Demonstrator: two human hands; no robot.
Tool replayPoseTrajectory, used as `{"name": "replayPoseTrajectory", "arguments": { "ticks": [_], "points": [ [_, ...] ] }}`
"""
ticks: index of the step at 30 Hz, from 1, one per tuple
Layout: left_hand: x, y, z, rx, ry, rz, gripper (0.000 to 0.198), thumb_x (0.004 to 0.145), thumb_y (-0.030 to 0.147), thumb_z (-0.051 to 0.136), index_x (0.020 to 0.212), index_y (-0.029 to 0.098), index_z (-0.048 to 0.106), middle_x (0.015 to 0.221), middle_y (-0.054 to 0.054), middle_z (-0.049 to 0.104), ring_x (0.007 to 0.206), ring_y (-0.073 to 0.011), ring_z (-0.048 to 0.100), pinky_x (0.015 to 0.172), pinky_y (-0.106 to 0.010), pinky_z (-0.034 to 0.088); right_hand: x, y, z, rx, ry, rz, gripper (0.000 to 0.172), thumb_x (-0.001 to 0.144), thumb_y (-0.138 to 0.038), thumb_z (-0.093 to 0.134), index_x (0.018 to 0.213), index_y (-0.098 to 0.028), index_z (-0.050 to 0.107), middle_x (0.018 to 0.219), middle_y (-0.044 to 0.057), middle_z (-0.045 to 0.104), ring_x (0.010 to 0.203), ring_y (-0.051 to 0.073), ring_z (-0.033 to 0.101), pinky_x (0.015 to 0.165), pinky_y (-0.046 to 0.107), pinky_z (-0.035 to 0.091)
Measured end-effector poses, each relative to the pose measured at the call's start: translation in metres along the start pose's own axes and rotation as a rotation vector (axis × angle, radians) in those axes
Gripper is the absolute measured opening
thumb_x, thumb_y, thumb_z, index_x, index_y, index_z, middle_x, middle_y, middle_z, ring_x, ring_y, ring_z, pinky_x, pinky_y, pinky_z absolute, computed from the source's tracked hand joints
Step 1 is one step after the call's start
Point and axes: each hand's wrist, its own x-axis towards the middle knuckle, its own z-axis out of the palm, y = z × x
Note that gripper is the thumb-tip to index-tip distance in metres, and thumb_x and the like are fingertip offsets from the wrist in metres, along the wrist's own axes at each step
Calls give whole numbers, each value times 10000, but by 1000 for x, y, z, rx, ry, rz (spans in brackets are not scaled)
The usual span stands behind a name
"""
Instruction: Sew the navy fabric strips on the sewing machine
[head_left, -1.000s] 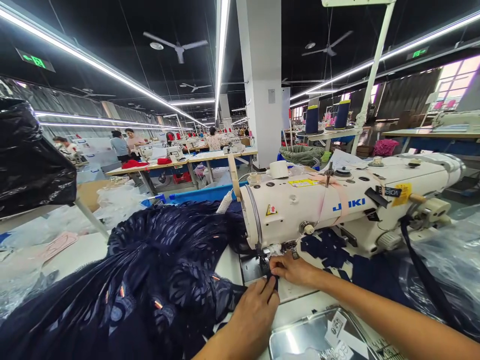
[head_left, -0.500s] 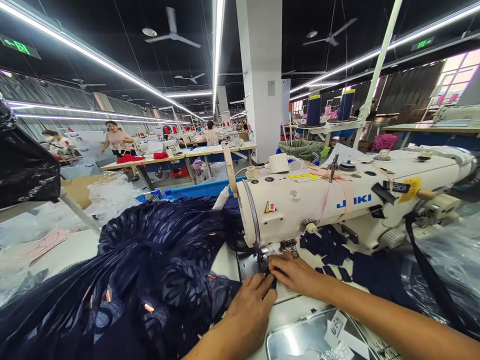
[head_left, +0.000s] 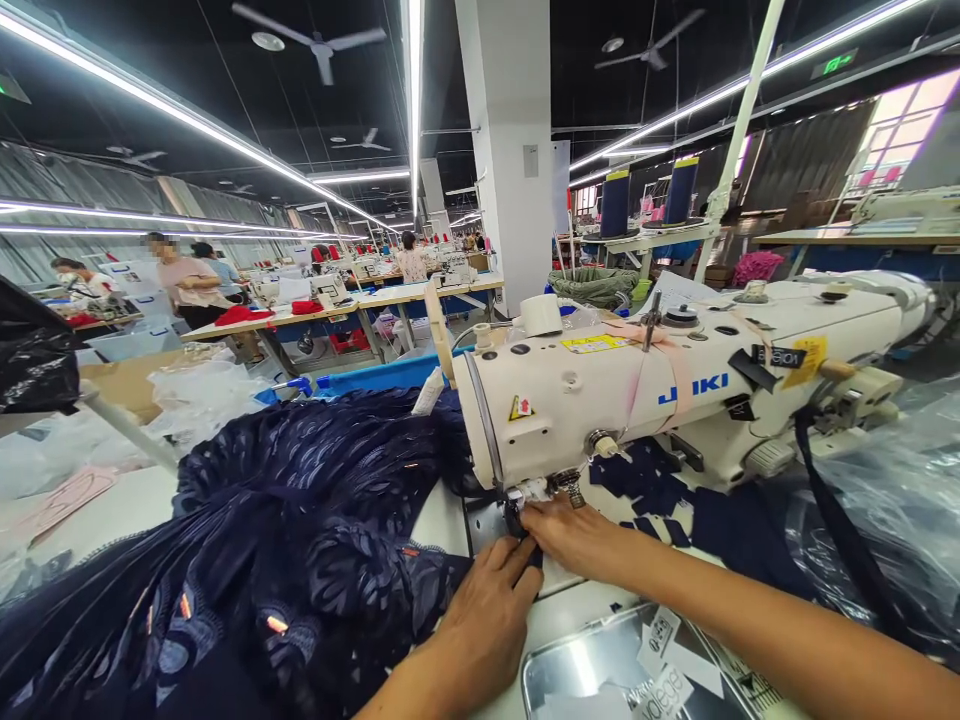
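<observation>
A white JUKI sewing machine (head_left: 600,380) stands in front of me, its needle and presser foot (head_left: 512,508) low over the metal plate (head_left: 484,525). Close to that foot, my right hand (head_left: 566,535) pinches the edge of a small stretch of navy fabric (head_left: 534,562). My left hand (head_left: 487,605) is just nearer to me, its fingers closed on the same fabric, touching the right fingertips. The fingers cover most of what they grip. A large heap of navy lace garments (head_left: 300,520) with small orange marks lies left of the needle.
Navy fabric scraps (head_left: 637,480) lie under the machine arm. At the front edge is a metal-framed cover with white labels (head_left: 664,690). Clear plastic (head_left: 862,540) is at the right, a black bag (head_left: 37,350) at the left. Two thread cones (head_left: 679,195) stand behind; several people work farther off.
The view has shifted slightly, so the machine and heap sit a little farther left. Both hands keep their hold at the presser foot. A person in the background has turned.
</observation>
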Motion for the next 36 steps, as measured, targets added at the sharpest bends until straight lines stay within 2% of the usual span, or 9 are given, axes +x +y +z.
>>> {"name": "replayPoseTrajectory", "arguments": {
  "ticks": [3,8,14,18,21,28,32,36],
  "points": [
    [1,0,-1,-1,16,-11,450,578,-4,407,972,165,542,1225,-84,499,1106,-239,410,934,-398,373,2,-2,-5,-32,-37,-1,274,740,28,418,951,-108,529,873,115,591,802,224,565,624,282,423],
    [3,-2,-2,-35,59,8,456,554,-7,409,950,183,531,1227,-67,499,1095,-227,417,926,-402,378,3,3,0,105,-73,64,166,819,-63,405,919,-92,535,782,94,584,702,194,545,554,257,402],
    [-2,-2,3,-23,116,38,475,559,-5,402,977,171,545,1188,-84,532,1083,-227,442,899,-397,420,-4,8,9,278,67,72,132,844,-112,423,863,-148,549,743,41,576,689,160,532,576,238,408],
    [-5,0,8,34,213,62,500,619,-17,377,1063,148,538,1165,-98,553,1092,-217,463,917,-375,422,-9,12,11,345,188,-72,151,831,-88,455,870,-157,583,858,49,596,780,151,542,684,241,426],
    [-5,0,13,97,254,61,453,658,4,377,1062,120,546,1123,-110,581,1053,-226,500,908,-382,430,-12,15,11,258,213,-170,206,857,-100,413,919,-160,600,910,61,592,784,158,532,681,253,428],
    [-5,-6,20,129,289,84,426,705,51,386,1100,105,535,1144,-134,575,1054,-235,516,917,-400,424,-15,10,14,-51,158,-273,222,839,-59,406,984,-99,570,959,118,571,861,216,502,709,328,440],
    [-3,-5,16,83,322,71,386,695,72,405,1037,126,576,1062,-117,618,1017,-233,541,931,-411,410,-14,10,14,-78,153,-290,216,820,-49,435,987,-92,564,959,120,586,874,213,513,733,331,444],
    [4,-4,17,90,353,23,366,692,84,433,1020,132,589,1075,-111,614,998,-235,554,934,-408,412,-11,16,12,-118,191,-290,271,814,-32,406,1024,-84,569,1038,136,595,891,206,544,769,326,441]
  ]
}}
